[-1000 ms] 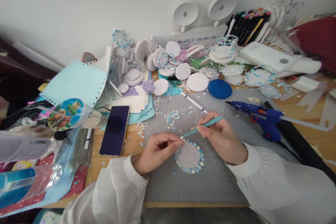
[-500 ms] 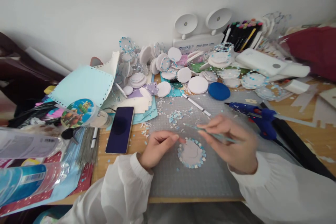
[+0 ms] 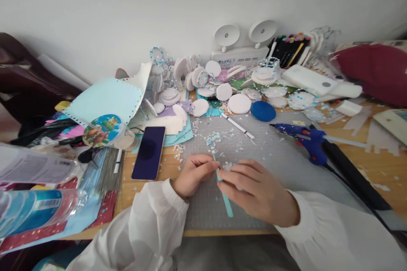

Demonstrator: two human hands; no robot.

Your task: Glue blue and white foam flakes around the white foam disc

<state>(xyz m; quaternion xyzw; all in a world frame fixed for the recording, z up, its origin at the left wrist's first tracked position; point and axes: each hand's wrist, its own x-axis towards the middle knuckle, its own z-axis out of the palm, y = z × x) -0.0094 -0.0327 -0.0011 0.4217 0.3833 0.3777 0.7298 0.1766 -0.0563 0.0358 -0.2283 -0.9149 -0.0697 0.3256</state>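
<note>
My left hand (image 3: 197,173) is closed, thumb and finger pinched together at the upper part of mint-green tweezers (image 3: 227,206); anything inside that pinch is hidden. Close against it, my right hand (image 3: 257,188) grips the tweezers between thumb and fingers, their broad end pointing down toward me. A small part of a round white disc edged with tiny flowers (image 3: 230,165) shows at my right fingers; most of it is covered. Beyond both hands, small blue and white flower pieces (image 3: 213,139) lie scattered on the grey cutting mat (image 3: 203,220).
A phone (image 3: 148,153) lies at left beside a lidded cup (image 3: 106,130). A white pen (image 3: 238,126) and blue glue gun (image 3: 308,139) rest on the mat. White foam discs (image 3: 239,103) and a blue disc (image 3: 263,111) crowd the back. A bottle (image 3: 34,211) lies at far left.
My right hand has moved left and down to meet my left hand. The tweezers have swung from pointing left to pointing away from me. The flower-edged disc is now mostly covered.
</note>
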